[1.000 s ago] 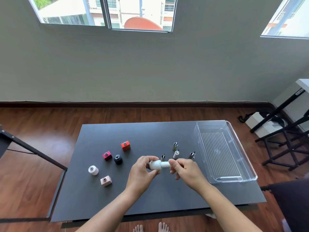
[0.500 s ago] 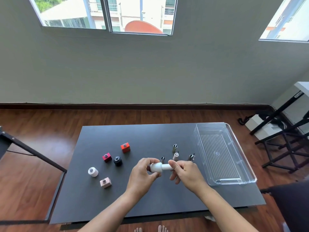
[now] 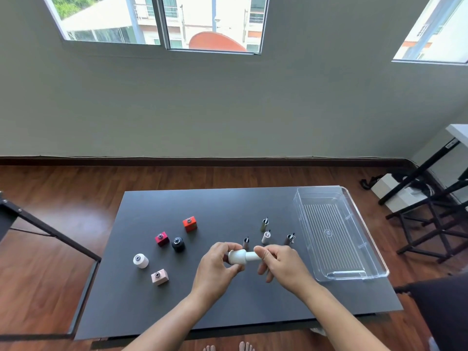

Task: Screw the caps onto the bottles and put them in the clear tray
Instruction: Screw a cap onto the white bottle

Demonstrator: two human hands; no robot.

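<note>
Gripped a white bottle (image 3: 236, 257) in the left hand (image 3: 215, 267), fingers curled round its body; pinched its white cap (image 3: 253, 256) with the right hand (image 3: 283, 267). Held it sideways above the counter (image 3: 228, 203), left of the clear tray (image 3: 352, 277), near four loose caps (image 3: 266, 236), right of five uncapped bottles (image 3: 178, 244).

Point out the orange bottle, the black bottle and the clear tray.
orange bottle (image 3: 189, 224): head view, on its front face.
black bottle (image 3: 178, 245): head view, on its round body.
clear tray (image 3: 331, 249): head view, on its bare ribbed floor.

Bottles: white (image 3: 140, 260), pink (image 3: 159, 277), crimson (image 3: 162, 239), black (image 3: 178, 244), orange-red (image 3: 189, 223); tray (image 3: 340, 274) clear (ribbed floor); table (image 3: 228, 307) matte charcoal.
</note>
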